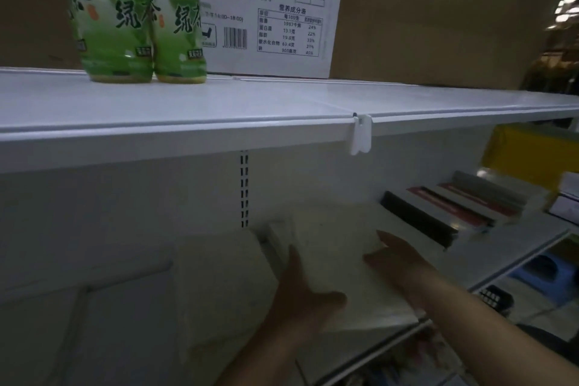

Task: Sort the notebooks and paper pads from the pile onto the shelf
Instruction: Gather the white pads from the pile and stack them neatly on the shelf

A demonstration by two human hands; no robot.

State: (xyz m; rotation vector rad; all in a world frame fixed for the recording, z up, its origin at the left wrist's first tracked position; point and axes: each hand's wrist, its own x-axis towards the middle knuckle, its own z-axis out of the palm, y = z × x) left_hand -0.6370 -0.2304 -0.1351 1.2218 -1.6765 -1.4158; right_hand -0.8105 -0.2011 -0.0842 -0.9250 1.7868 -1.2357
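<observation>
A stack of white paper pads (338,238) lies on the lower white shelf (513,247), under the upper shelf board. My left hand (300,294) rests flat against the stack's left side, fingers straight, thumb out to the right. My right hand (398,257) lies flat on top of the stack, fingers pointing left. Another white pad stack (219,285) sits just left of it. To the right, dark and red notebooks (438,213) lie in a row on the same shelf.
The upper shelf (219,110) carries green tea bottles (141,31), a white printed carton (269,9) and a brown carton (438,9). A yellow box (532,153) stands at the far right. Below right, a blue stool (545,273) and a black basket (495,298) sit on the floor.
</observation>
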